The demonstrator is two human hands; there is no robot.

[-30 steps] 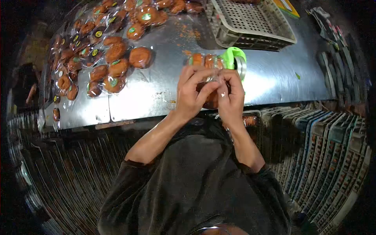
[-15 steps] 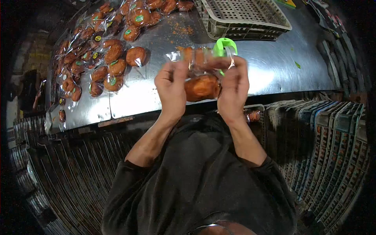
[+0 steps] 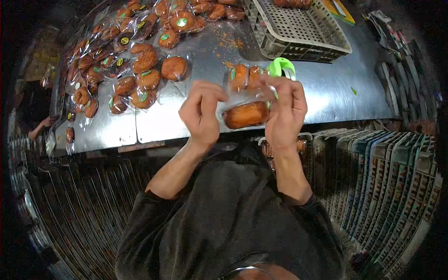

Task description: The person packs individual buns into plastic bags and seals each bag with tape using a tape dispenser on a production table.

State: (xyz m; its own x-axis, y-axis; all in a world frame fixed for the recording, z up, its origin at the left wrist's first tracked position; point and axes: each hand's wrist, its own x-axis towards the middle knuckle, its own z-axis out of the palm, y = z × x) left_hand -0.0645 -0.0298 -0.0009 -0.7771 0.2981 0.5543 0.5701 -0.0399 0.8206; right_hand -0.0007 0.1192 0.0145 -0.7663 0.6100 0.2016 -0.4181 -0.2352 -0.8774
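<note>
A clear plastic bag [image 3: 242, 97] with a browned loaf of bread [image 3: 246, 115] inside hangs between my hands at the table's front edge. My right hand [image 3: 287, 109] pinches the bag's upper right corner. Beside the bag's left edge, my left hand [image 3: 200, 112] is closed with its fingers curled; whether plastic is in its fingertips is hidden. Just behind the bag, another wrapped bread [image 3: 239, 77] with a green label lies on the table. A bright green tape dispenser [image 3: 281, 66] stands behind my right hand.
Many wrapped breads [image 3: 148, 79] cover the left of the metal table [image 3: 326, 88]. A plastic crate [image 3: 298, 44] stands at the back right, near crumbs [image 3: 229, 44]. Stacked crates [image 3: 387, 163] fill the lower right. Another person's hand [image 3: 44, 123] shows at far left.
My hands have moved slightly apart, the left one away from the bag's top edge. The bagged bread hangs slightly lower and further right. The whole view has shifted a little.
</note>
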